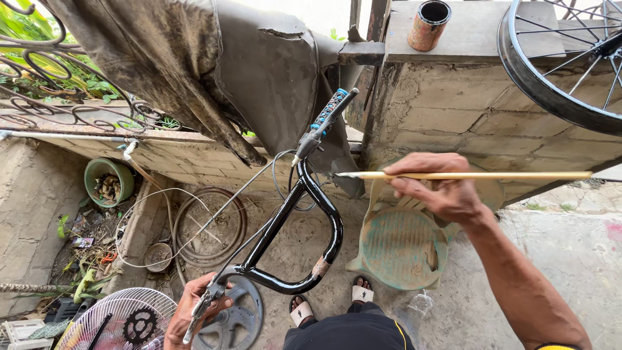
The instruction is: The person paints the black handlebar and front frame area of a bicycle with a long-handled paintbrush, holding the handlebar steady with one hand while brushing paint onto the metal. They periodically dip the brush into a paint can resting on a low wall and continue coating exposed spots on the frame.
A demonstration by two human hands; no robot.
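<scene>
Sandalled feet [330,301] stand on the concrete at the bottom edge, and just to their left your left hand [194,311] is closed around the lower end of a black bicycle handlebar [304,233], by its brake lever [197,314]. The bar rises upright to a blue grip [332,107] at the top; loose cables [233,201] trail from it. It looks like rigid steel tubing with a glossy, probably slippery finish — likely moderate in weight and top-heavy, so the bare lower end seems the sound hold. Your right hand [440,188] pinches a thin pale stick [473,175], light and probably easy to snap, held level and pointing at the bar. Beyond sit a worn green plastic chair [402,246], a block wall and a bicycle wheel [564,65].
</scene>
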